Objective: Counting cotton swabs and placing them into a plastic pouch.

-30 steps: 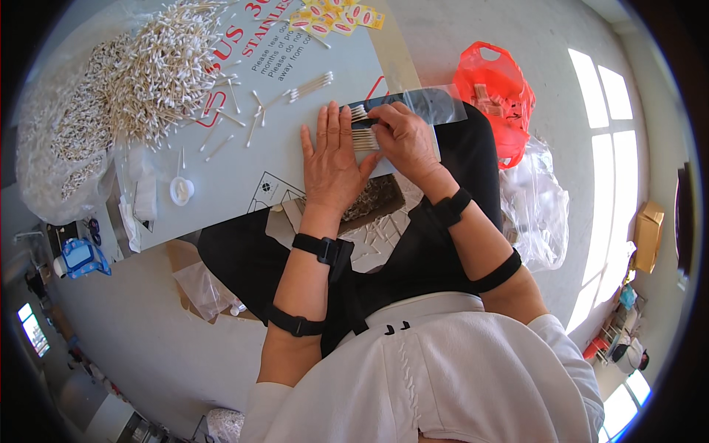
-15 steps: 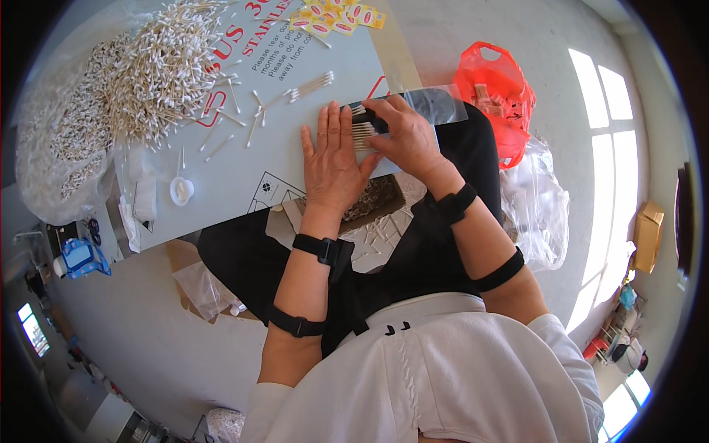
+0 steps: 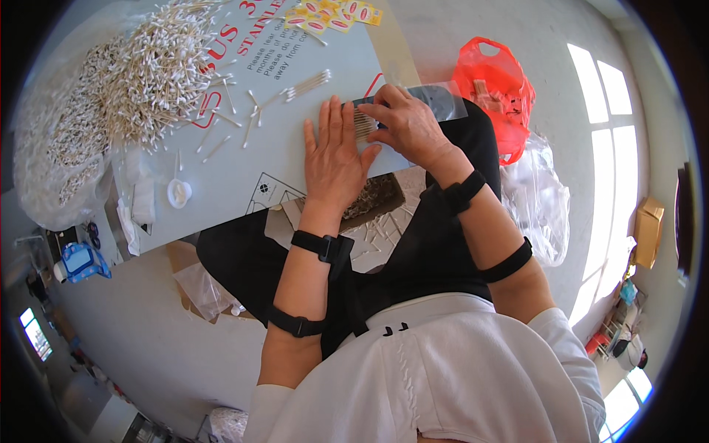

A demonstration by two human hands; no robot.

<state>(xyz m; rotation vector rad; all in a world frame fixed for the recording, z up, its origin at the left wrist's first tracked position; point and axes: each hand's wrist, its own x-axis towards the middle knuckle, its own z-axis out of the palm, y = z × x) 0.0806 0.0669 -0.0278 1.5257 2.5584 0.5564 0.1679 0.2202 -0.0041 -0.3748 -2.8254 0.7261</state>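
Note:
My left hand (image 3: 336, 162) lies flat near the table's front edge, fingers stretched out and holding nothing. Just right of it, cotton swabs (image 3: 363, 125) lie side by side in a neat row. My right hand (image 3: 413, 131) has its fingers bent around this row, index finger at the far side and thumb at the near side. The swabs' left ends are partly hidden by my left hand. Beyond my hands, a small group of swabs (image 3: 309, 86) lies on the table, with several loose ones (image 3: 255, 111) to its left.
A large heap of swabs (image 3: 159, 81) in a clear bag fills the table's far left. Nearby stands a small white dish (image 3: 179, 193). Yellow labels (image 3: 336, 15) lie at the back. An open box (image 3: 377, 203) sits below the table edge; a red bag (image 3: 493, 96) is at the right.
My right hand has shifted slightly, its fingers curling closer over the row of swabs. The swabs there look more evenly packed. My left hand stays flat, almost unmoved.

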